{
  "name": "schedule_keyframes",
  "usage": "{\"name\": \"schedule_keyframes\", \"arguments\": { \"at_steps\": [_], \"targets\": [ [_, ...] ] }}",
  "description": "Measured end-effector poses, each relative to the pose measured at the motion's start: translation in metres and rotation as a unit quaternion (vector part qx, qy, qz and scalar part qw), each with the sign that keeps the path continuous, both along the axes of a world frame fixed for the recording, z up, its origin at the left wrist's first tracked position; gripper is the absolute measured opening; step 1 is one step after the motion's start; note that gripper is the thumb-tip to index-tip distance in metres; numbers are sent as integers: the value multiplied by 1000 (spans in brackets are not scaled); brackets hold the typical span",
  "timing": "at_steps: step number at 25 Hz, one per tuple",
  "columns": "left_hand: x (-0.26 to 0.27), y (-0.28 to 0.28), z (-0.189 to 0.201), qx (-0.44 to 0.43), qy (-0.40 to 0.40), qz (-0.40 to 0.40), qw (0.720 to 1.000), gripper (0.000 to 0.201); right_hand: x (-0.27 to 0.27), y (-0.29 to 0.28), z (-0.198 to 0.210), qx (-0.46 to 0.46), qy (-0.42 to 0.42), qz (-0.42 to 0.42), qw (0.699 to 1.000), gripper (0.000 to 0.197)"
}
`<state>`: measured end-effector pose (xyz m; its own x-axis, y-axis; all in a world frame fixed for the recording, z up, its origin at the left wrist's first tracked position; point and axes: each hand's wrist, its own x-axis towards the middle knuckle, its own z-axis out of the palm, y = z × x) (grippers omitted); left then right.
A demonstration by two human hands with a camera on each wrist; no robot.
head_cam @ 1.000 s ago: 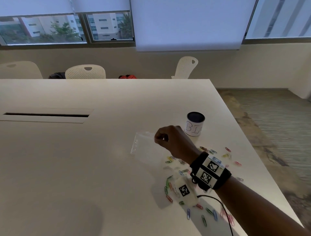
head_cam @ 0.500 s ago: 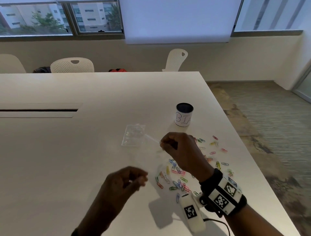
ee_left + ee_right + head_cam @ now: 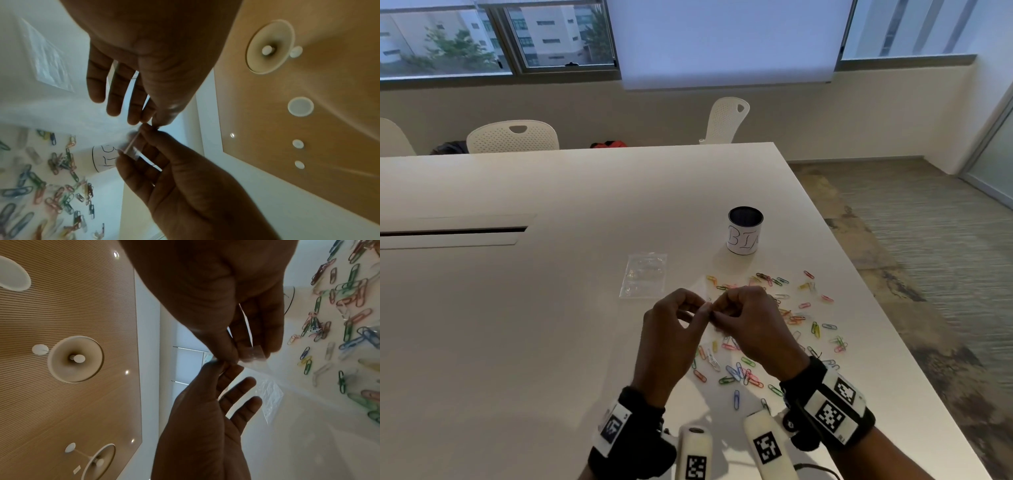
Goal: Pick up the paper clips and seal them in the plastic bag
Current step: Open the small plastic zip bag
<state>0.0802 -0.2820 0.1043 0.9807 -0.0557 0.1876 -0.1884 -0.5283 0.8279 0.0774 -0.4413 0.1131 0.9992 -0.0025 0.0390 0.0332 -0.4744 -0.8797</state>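
Clear plastic was what your two hands met over: a thin plastic bag (image 3: 131,146) held up above the table (image 3: 517,342), near its right edge. Your left hand (image 3: 671,329) pinched its rim between thumb and forefinger, the other fingers (image 3: 96,84) spread loosely. Your right hand (image 3: 750,325) had its fingers curled and clamped on the same rim, right against the left fingertips. I could not tell whether anything lay inside the bag or whether its mouth was parted.

A stack of spare bags (image 3: 643,274) lay flat on the table beyond your hands, crinkled and see-through. Farther back and to the right stood a dark-rimmed cup (image 3: 745,230) with a white label and handwritten letters; its inside was dark and its contents could not be made out. The coloured paper clips (image 3: 739,370) lay scattered loose on the table under and to the right of your hands.

Compared with half a second before, your left hand had come up from its low, separate place and joined the right at the bag. A second before, only your right hand was in view, reaching at the stack of spare bags. Both wrist bands (image 3: 828,407) now showed at the bottom of the head view.
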Motion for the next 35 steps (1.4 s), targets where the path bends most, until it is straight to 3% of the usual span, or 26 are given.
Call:
{"name": "schedule_keyframes", "arguments": {
  "at_steps": [2,8,15,23,31,35],
  "targets": [
    [-1,-4,0,14,-13,17,1000,10,4,2,-3,-16,-6,-4,1000,8],
    [7,-2,-6,-63,3,33,997,11,10,4,0,12,3,8,1000,16],
    [14,3,-5,-126,30,46,990,14,17,2,0,83,40,35,995,10],
    [18,4,-9,-167,65,25,983,10,22,10,-5,16,-26,20,999,2],
    [23,10,-8,-117,40,37,992,5,25,15,-10,60,9,-41,997,11],
    [22,9,-8,-53,13,19,998,14,27,14,-9,-25,-10,-26,999,15]
  ]
}}
